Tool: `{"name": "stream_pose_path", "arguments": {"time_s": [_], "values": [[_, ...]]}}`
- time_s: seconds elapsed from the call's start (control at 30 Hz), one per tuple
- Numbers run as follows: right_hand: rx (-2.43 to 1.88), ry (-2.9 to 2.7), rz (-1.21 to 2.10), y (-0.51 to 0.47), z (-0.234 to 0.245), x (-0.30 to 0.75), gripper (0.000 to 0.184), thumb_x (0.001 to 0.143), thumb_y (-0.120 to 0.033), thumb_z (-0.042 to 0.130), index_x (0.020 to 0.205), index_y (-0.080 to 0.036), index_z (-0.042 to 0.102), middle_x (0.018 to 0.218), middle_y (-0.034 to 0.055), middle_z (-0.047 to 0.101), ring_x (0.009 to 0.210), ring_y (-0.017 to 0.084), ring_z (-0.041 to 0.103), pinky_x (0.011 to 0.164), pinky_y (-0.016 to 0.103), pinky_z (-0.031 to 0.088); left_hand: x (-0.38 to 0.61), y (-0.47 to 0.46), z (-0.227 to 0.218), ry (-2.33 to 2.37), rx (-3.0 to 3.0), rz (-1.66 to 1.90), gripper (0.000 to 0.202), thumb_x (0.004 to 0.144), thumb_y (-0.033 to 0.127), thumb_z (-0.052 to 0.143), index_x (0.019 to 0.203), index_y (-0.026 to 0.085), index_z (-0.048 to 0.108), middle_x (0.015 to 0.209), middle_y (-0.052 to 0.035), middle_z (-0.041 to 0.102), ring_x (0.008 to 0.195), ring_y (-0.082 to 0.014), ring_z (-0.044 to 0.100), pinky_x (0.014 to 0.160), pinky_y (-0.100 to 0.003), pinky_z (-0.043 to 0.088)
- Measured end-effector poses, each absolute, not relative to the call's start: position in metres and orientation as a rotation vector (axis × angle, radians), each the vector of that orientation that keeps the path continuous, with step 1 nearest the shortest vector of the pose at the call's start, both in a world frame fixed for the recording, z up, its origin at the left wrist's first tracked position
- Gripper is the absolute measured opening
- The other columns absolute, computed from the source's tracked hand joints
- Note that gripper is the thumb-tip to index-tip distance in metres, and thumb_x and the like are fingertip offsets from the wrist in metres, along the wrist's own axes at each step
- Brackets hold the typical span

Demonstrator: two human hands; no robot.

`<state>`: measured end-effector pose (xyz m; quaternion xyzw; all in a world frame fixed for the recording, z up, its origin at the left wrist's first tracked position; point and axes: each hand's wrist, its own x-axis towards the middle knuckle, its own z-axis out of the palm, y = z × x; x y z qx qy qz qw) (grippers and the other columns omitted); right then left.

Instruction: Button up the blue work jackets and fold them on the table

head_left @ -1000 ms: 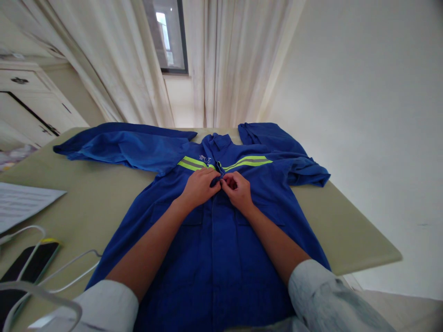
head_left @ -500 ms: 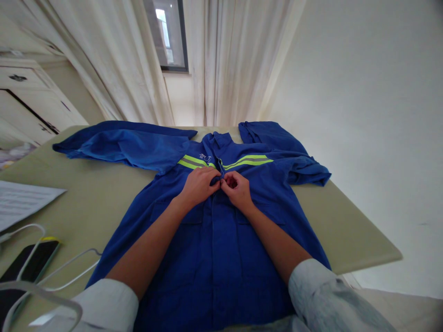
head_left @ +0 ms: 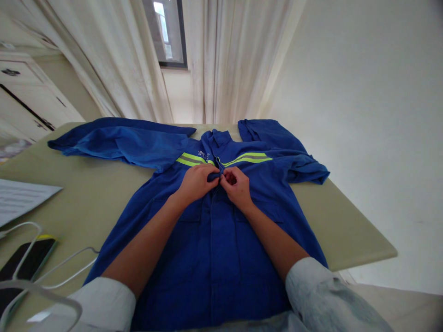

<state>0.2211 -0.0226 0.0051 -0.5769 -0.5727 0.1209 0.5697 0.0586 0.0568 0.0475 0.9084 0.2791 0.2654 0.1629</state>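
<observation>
A blue work jacket (head_left: 211, 249) with yellow-green reflective stripes lies front-up on the olive table (head_left: 346, 230), sleeves spread to both sides. My left hand (head_left: 195, 182) and my right hand (head_left: 237, 184) meet at the jacket's front placket, just below the stripes. The fingers of both hands are curled and pinch the placket's edges together. What is between the fingertips is too small to make out.
On the table's left lie a sheet of paper (head_left: 17, 198), a dark phone (head_left: 24, 265) and white cables (head_left: 58, 269). White curtains (head_left: 221, 60) and a window hang behind the table. A pale wall stands on the right, a cabinet (head_left: 24, 101) at far left.
Both hands have shifted slightly up the placket toward the collar and stay pinched on it. The camera has tilted a little; the jacket has not moved.
</observation>
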Motion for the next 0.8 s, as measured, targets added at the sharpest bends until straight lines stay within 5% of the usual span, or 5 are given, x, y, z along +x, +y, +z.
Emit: {"name": "stream_pose_path", "arguments": {"time_s": [0.57,0.7,0.8], "values": [[-1.458,-1.03,0.262,-0.009,-0.002,0.237,0.015,0.087,-0.036,0.063,0.086,-0.022,0.057,0.073,-0.0018,0.056,0.064,0.016,0.051,0.063,0.029,0.045,0.041,0.078,0.044,0.96,2.635,0.708,0.029,0.097,0.027,0.061,0.123,0.02,0.071,0.122,-0.0106,0.073,0.112,-0.0294,0.068,0.099,-0.041,0.053],[-1.504,-1.407,0.004,-0.021,0.013,0.229,0.023,0.085,-0.017,0.063,0.108,-0.022,0.065,0.097,0.0053,0.062,0.087,0.021,0.059,0.083,0.034,0.051,0.046,0.079,0.01,1.005,2.683,0.652,0.027,0.1,0.026,0.056,0.123,0.022,0.07,0.119,-0.0112,0.069,0.109,-0.0283,0.066,0.098,-0.04,0.053],[-1.406,-1.894,0.165,-0.031,0.019,0.22,0.024,0.09,-0.017,0.066,0.112,-0.026,0.07,0.112,0.0064,0.065,0.1,0.021,0.063,0.091,0.033,0.051,0.05,0.075,-0.011,1.014,2.696,0.76,0.027,0.101,0.027,0.054,0.125,0.023,0.068,0.119,-0.0112,0.067,0.11,-0.0284,0.063,0.099,-0.04,0.051]]}}
